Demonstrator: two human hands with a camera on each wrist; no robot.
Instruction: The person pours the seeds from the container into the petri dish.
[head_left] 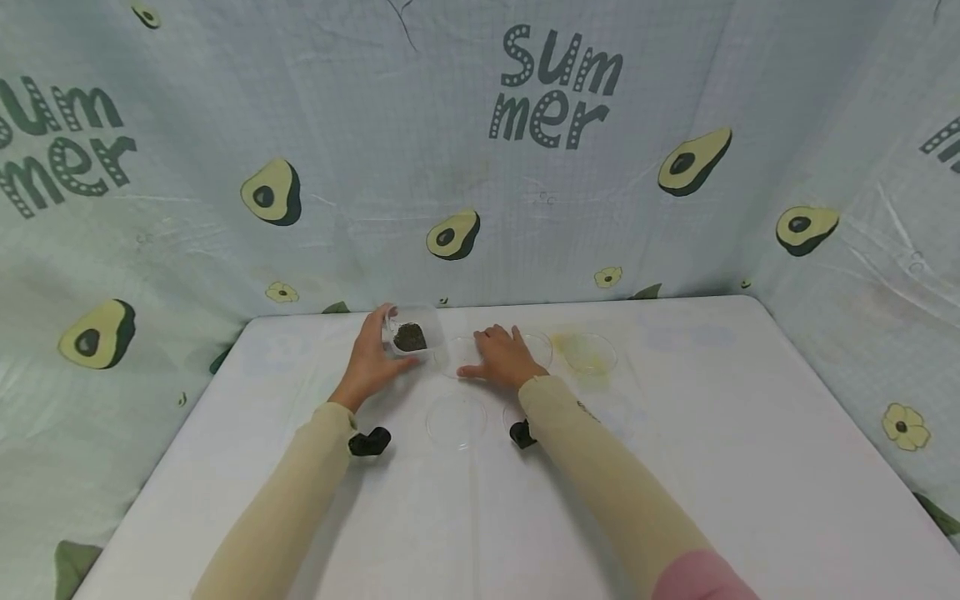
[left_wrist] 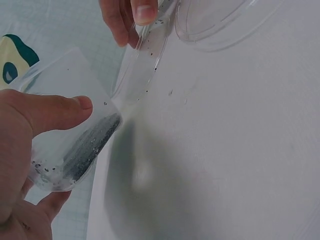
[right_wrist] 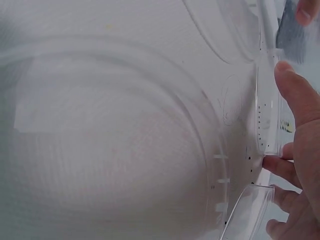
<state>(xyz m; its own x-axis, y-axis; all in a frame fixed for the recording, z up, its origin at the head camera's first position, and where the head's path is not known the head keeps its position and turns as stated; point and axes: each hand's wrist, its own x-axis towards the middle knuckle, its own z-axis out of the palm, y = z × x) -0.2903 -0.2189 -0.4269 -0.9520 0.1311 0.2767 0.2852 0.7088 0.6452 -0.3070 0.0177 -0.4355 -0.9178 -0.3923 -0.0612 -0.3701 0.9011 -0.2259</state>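
Over the table [head_left: 697,467], hands [head_left: 371,360] [head_left: 504,358] hold tub [left_wrist: 70,75], perhaps dish [right_wrist: 268,115].

Hands [head_left: 371,360] [head_left: 506,358] forward, thumbs [head_left: 406,364] [head_left: 471,372] inward

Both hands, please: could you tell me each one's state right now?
Left hand: closed, holding a clear container of dark material.
Right hand: at a clear dish; grip cannot be told.

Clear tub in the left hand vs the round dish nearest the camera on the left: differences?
The clear tub is held by the left hand; the near-left dish lies flat on the white table.
The tub is boxy; the dish is round.
The tub contains dark, grainy material; the dish shows none.
Both are transparent.
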